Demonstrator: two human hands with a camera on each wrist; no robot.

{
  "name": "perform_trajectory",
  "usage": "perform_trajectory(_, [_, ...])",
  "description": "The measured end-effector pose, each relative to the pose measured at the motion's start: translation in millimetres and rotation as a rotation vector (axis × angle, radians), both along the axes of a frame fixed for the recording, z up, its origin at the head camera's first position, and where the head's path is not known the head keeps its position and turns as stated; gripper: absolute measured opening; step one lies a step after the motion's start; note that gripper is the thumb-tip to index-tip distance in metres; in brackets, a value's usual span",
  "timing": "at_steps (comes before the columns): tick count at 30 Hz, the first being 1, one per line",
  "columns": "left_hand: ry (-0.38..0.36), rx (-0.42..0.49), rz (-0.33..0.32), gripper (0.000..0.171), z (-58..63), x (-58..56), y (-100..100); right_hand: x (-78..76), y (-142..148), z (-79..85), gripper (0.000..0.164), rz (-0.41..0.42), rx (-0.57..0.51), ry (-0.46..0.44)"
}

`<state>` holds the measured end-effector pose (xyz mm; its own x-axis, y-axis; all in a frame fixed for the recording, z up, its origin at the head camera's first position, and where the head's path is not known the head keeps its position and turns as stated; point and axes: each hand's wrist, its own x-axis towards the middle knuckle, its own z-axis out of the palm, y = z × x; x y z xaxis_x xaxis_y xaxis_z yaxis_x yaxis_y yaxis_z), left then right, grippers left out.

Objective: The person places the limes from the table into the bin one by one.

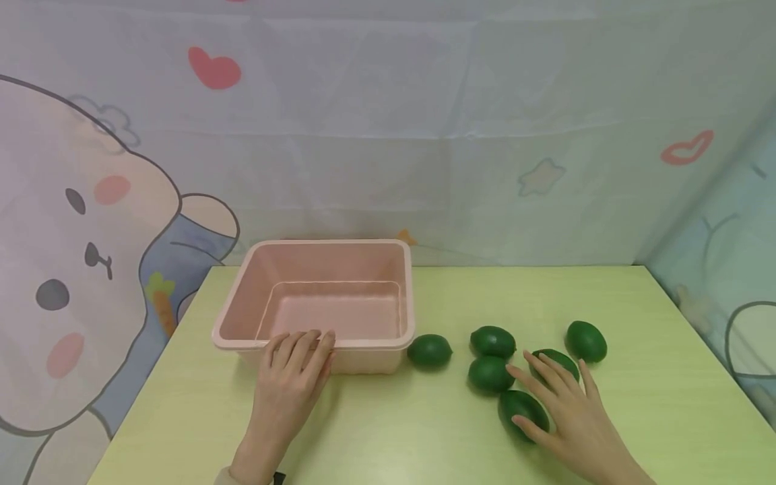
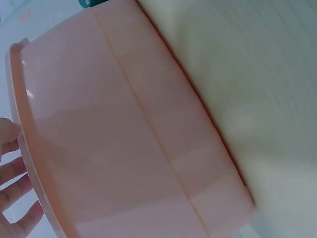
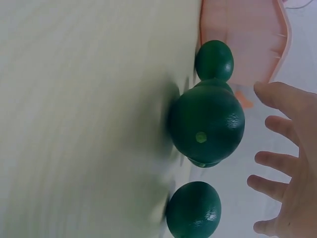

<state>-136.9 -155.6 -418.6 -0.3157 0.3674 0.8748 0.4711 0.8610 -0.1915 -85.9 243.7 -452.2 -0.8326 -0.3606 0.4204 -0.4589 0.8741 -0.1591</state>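
Note:
A pink plastic basin (image 1: 315,246) stands on the table's left side, with nothing inside. My left hand (image 1: 294,370) holds its front rim, fingers bent over the edge; in the left wrist view the fingers (image 2: 15,196) meet the rim and their tips are partly hidden. My right hand (image 1: 572,421) hovers with spread fingers above the dark green limes. Closest under it are a lime (image 1: 520,412) by the thumb and another lime (image 1: 560,362) partly covered by the fingers. From the right wrist, a gap shows between the hand (image 3: 292,163) and the nearest lime (image 3: 208,124).
Other limes lie about: one (image 1: 430,351) beside the basin's right side, two together, an upper lime (image 1: 493,342) and a lower lime (image 1: 490,374), and one (image 1: 586,341) at the far right. A printed cloth (image 1: 388,135) hangs behind the pale yellow-green table (image 1: 400,431).

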Motion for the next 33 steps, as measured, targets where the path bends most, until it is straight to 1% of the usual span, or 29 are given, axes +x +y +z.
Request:
perform_trajectory(7, [-0.007,0.000,-0.002,0.026,-0.5,0.7,-2.1,1.4,-0.9,-4.2,0.076,0.006,0.002,-0.010])
perform_trajectory(13, [-0.007,0.017,0.003,0.026,-2.7,-0.1,-2.4,1.5,-1.5,-7.6,0.073,0.034,0.012,0.025])
perform_trajectory(17, [-0.016,0.030,0.003,0.027,-3.9,-0.4,-2.4,2.4,-1.6,-9.8,0.074,0.045,0.015,0.035])
perform_trajectory(28, [-0.046,0.046,-0.003,0.026,-7.3,-0.8,-2.0,7.2,-4.3,-13.4,0.075,0.014,0.025,-0.050])
perform_trajectory(33, [-0.043,0.051,-0.007,0.024,-6.4,-1.3,-1.5,10.1,-6.2,-13.8,0.075,-0.007,0.022,-0.089])
